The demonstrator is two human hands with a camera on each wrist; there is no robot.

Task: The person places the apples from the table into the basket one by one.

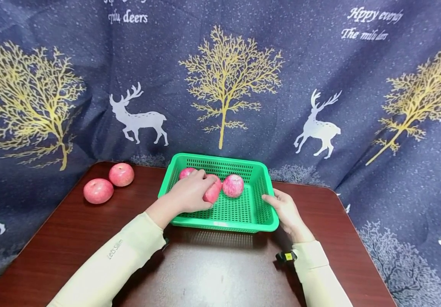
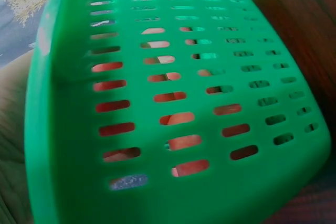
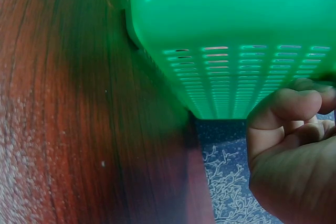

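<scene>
A green slotted plastic basket (image 1: 224, 224) sits on the table against the cloth backdrop. Inside it, my left hand (image 1: 189, 192) has its fingers curled over a red apple (image 1: 214, 192). To the right of that one lies another apple (image 1: 233, 186), and a third apple (image 1: 186, 172) shows partly behind the left hand. My right hand (image 1: 288, 213) grips the basket's right rim, thumb over the top edge. In the right wrist view its bent fingers (image 3: 283, 111) are at the basket's outer wall. Red fruit shows through the slotted wall (image 2: 157, 198) in the left wrist view.
Two more apples, one nearer (image 1: 98, 191) and one farther back (image 1: 121, 175), stand at the table's left back corner. The dark red wooden table (image 1: 205, 268) ends at a dark blue curtain (image 1: 243, 25) printed with trees and deer.
</scene>
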